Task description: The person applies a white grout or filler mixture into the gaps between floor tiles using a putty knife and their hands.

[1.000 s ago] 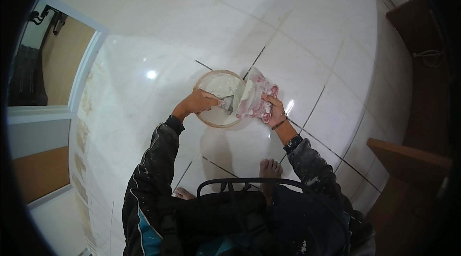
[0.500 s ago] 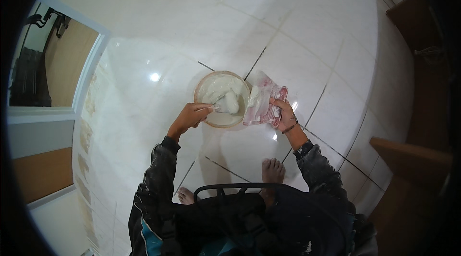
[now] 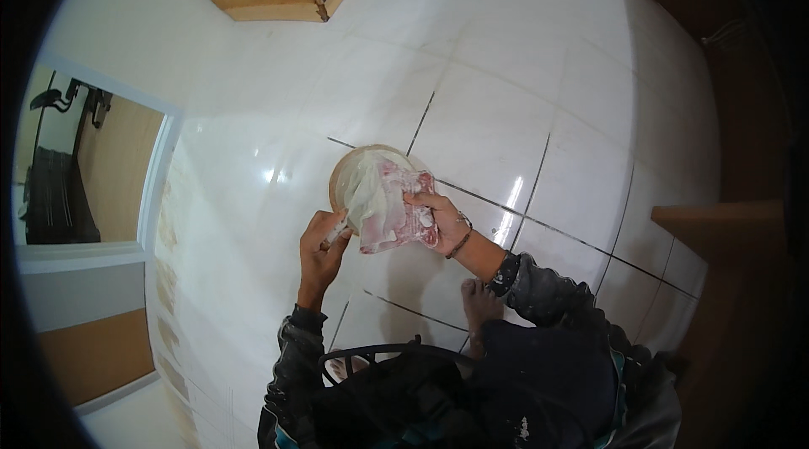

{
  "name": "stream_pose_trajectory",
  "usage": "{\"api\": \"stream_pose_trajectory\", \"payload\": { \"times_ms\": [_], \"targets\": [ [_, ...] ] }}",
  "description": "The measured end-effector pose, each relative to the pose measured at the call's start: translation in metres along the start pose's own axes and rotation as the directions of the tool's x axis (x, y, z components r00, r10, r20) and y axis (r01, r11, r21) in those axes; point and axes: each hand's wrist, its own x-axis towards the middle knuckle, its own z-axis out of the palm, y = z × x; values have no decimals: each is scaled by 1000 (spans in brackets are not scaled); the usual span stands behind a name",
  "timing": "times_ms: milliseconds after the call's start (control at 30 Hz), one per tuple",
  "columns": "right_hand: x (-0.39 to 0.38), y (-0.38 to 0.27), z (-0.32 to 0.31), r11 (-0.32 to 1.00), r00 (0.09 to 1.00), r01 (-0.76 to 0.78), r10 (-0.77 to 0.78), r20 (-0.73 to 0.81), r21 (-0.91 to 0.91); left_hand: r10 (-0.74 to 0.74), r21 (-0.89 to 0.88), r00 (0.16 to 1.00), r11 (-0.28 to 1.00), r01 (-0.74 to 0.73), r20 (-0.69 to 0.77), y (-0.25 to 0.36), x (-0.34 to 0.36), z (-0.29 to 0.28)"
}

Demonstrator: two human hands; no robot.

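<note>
Left grip: the left grip (image 3: 320, 243) has thumb and fingers together, clamped on a slim whitish handle (image 3: 336, 234); whatever it carries at its far end is hidden.
Right grip: the right grip (image 3: 447, 217) is clamped on the right edge of a reddish plate (image 3: 413, 209), thumb on the upper face.
Plate: held above the basin (image 3: 337, 183), hiding most of its mouth; pale paste (image 3: 364, 192) coats mainly the plate's left part.
Handle to plate: the 1 key relation; the plate lies right of the left grip, between the 2 hands, and the handle points up and right toward its lower left corner. Touching or just apart, I cannot tell.
Long axis: unclear on the plate, since paste masks its left edge.
Nearer hand: the right holds the plate; the left is nearer its pasted side.
Basin: on the tiled floor (image 3: 497, 120), nearer the floor's left edge than its right.
Bare foot: a bare foot (image 3: 482, 306) stands below and right of the basin.
</note>
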Motion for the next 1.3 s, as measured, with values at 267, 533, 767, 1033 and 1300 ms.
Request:
{"api": "stream_pose_trajectory", "payload": {
  "times_ms": [267,533,767,1033,1300],
  "targets": [
    [-6,1,15,999,996,-24,21,85,30,263,137,964,957,-257,-31,0,-2,-4],
    [-10,-1,19,997,995,77,-77,62,-9,242,397,965,880,-260,96,-31,-9,-46],
    [1,-80,-16,931,971,192,-226,-78,-310,-473,-184,874,854,486,113,-54,1,-58],
    [58,-200,-48,846,943,155,-280,-179,-510,-707,-681,657,618,393,-262,-103,-36,-41],
    [62,-204,-60,839,894,160,-346,-283,-521,-648,-438,761,693,573,-29,-103,-31,3]
  ]
}}
